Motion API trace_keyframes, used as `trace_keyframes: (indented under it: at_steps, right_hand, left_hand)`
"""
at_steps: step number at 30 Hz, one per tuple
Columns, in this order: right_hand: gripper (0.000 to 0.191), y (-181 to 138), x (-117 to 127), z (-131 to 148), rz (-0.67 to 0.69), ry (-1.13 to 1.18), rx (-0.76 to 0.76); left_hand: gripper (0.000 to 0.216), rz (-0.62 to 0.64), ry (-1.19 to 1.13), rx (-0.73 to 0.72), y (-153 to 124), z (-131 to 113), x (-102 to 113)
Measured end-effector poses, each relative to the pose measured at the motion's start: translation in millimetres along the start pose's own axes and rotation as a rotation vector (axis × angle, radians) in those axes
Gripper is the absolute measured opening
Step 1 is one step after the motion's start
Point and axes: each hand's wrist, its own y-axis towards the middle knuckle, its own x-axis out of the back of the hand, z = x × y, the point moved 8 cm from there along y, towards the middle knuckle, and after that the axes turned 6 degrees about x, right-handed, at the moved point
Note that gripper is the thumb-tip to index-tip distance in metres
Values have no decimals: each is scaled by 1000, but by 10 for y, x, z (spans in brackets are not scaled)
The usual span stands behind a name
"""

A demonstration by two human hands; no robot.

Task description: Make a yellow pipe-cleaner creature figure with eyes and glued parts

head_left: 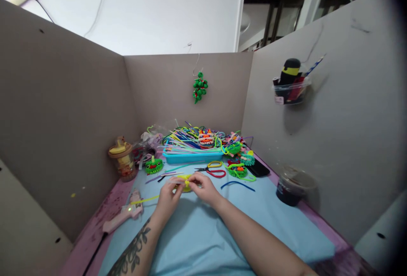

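Observation:
Near the middle of the blue cloth, my left hand (169, 194) and my right hand (205, 188) meet over a small yellow piece of bent pipe cleaner (187, 183). Both hands pinch it between thumb and fingers; its far side is partly hidden by them. A yellow strand (149, 199) runs out to the left of my left hand, towards a pink glue gun (122, 218) with a lit green light. Just beyond my fingers lie scissors (216, 174) with one red and one yellow handle. A blue pipe cleaner (238, 183) rests right of my right hand.
A blue tray (193, 157) heaped with pipe cleaners stands at the back. Green pipe-cleaner figures, one a frog-like piece (154, 165), sit around it. A black phone (258, 168) and a dark lidded tub (289, 189) are right, a lidded cup (123, 161) left. Grey panels enclose three sides.

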Motion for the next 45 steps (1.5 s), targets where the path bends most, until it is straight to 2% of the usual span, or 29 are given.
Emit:
trace_keyframes:
  at_steps: [6, 10, 16, 21, 25, 31, 38, 45]
  right_hand:
    - [15, -37, -105, -178, 25, 452, -302]
    - [15, -38, -129, -211, 40, 503, -371]
    - [8, -43, -122, -276, -2, 565, -400]
    - [6, -45, -126, -258, 17, 556, -394]
    - [10, -42, -133, -251, 27, 566, -368]
    - [11, -52, -131, -348, -20, 635, -413]
    - [15, -31, -105, -260, -4, 547, -371]
    - [21, -27, -109, -295, 2, 523, -339]
  left_hand:
    - [17, 63, -6, -63, -15, -108, -9]
    - [20, 101, -24, -94, -29, -169, -24]
    - [19, 110, -32, -92, -42, -173, -34]
    - [20, 129, -23, -94, -52, -157, -61]
    - [19, 128, -14, -101, -51, -162, -66]
    - [20, 120, -18, -108, -44, -190, -65]
    - [21, 140, 2, -107, -49, -191, -72]
    - [18, 166, -28, -88, -68, -170, -105]
